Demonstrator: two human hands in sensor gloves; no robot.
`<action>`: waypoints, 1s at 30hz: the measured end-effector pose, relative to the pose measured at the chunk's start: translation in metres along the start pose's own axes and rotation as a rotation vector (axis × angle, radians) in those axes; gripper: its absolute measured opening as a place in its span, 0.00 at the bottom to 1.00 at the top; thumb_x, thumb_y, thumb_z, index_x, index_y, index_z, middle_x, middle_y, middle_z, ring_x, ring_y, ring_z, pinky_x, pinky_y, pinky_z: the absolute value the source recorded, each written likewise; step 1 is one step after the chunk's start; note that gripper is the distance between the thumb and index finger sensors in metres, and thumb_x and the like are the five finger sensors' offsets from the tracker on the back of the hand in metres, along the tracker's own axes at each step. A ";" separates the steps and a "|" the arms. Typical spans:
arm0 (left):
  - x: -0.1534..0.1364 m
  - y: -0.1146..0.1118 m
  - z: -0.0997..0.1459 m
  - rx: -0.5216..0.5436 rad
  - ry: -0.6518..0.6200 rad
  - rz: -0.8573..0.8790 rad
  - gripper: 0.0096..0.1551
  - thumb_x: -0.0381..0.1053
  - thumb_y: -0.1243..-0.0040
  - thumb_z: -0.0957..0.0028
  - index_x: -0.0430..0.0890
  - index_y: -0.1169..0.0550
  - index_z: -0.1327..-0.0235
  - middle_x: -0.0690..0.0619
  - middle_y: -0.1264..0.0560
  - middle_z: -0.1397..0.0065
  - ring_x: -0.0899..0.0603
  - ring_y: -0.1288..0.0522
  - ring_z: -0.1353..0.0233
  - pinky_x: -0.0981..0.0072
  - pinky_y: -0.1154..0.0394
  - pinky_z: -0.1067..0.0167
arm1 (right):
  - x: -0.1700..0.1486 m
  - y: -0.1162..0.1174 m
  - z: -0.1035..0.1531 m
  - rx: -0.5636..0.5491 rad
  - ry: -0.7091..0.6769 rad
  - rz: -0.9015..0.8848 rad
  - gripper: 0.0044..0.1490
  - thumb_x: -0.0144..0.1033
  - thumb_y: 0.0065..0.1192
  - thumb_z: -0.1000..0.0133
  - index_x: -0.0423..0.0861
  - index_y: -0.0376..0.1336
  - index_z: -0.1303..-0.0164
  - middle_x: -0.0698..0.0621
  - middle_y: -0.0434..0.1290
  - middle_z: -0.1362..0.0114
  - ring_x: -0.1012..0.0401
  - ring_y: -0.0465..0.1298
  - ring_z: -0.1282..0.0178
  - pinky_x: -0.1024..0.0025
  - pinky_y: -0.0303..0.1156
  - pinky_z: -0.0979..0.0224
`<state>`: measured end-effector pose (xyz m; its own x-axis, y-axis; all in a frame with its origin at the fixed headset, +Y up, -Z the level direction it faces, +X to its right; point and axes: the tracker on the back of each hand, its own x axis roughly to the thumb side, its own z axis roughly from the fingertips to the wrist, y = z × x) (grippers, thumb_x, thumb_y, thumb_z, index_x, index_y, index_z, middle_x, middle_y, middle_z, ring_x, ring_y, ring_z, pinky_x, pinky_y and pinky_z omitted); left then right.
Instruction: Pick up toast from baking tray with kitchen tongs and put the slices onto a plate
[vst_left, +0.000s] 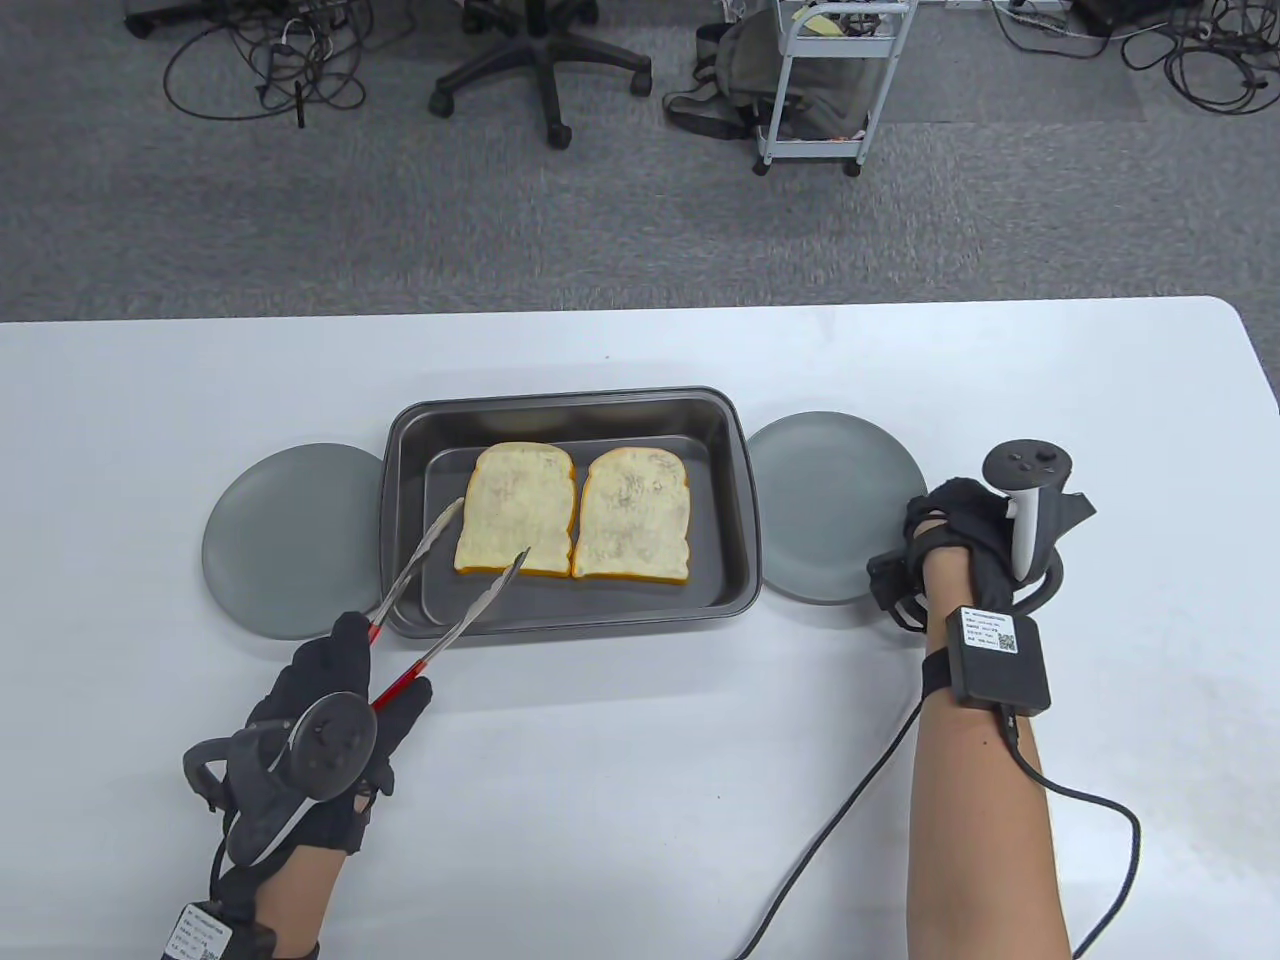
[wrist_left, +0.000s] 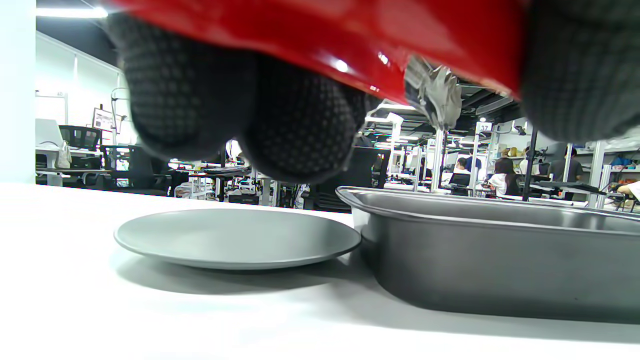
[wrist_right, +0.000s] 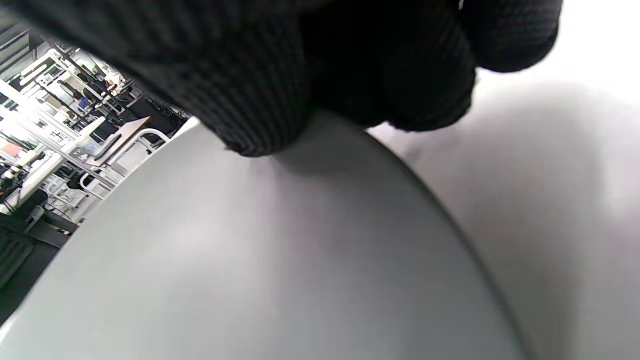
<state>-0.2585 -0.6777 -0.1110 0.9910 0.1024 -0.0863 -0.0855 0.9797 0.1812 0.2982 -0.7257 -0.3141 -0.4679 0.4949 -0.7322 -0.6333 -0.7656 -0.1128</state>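
Two toast slices lie side by side in the dark baking tray (vst_left: 745, 470): the left toast (vst_left: 520, 505) and the right toast (vst_left: 635, 515). My left hand (vst_left: 340, 690) grips the red handles of the metal tongs (vst_left: 450, 590). The tong arms are spread, their tips either side of the left toast's near left corner. In the left wrist view the red tongs handle (wrist_left: 310, 35) runs under my fingers (wrist_left: 300, 135), with the left plate (wrist_left: 235, 237) and tray (wrist_left: 500, 265) ahead. A grey left plate (vst_left: 290, 540) and a grey right plate (vst_left: 830, 505) flank the tray. My right hand (vst_left: 950, 535) rests its fingers (wrist_right: 260, 90) on the right plate (wrist_right: 275, 260) rim.
A black cable (vst_left: 830, 830) runs from the box on my right forearm across the near table. Beyond the table's far edge, on the carpet, stand an office chair (vst_left: 540, 60) and a white cart (vst_left: 820, 90).
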 end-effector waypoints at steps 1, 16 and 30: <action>0.000 0.000 0.000 0.002 0.000 0.002 0.56 0.77 0.28 0.67 0.46 0.26 0.31 0.46 0.19 0.39 0.46 0.11 0.55 0.60 0.12 0.58 | 0.001 -0.003 0.002 0.007 -0.005 -0.002 0.26 0.39 0.75 0.52 0.45 0.74 0.45 0.43 0.78 0.40 0.47 0.78 0.45 0.45 0.72 0.38; -0.002 0.004 0.003 0.028 -0.006 0.019 0.56 0.77 0.28 0.67 0.46 0.26 0.31 0.46 0.19 0.39 0.43 0.12 0.55 0.59 0.12 0.58 | -0.006 -0.014 0.012 0.076 -0.132 -0.261 0.32 0.31 0.70 0.50 0.40 0.64 0.36 0.40 0.83 0.44 0.46 0.92 0.52 0.45 0.87 0.42; -0.005 0.007 0.006 0.052 -0.006 0.039 0.56 0.77 0.28 0.67 0.46 0.26 0.31 0.46 0.19 0.39 0.43 0.12 0.55 0.59 0.12 0.58 | -0.005 -0.075 0.038 0.029 -0.162 -0.471 0.35 0.29 0.74 0.51 0.38 0.65 0.33 0.40 0.83 0.43 0.49 0.92 0.54 0.47 0.87 0.42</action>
<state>-0.2640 -0.6726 -0.1038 0.9876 0.1393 -0.0723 -0.1189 0.9648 0.2346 0.3247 -0.6552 -0.2770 -0.2149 0.8435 -0.4923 -0.8144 -0.4329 -0.3863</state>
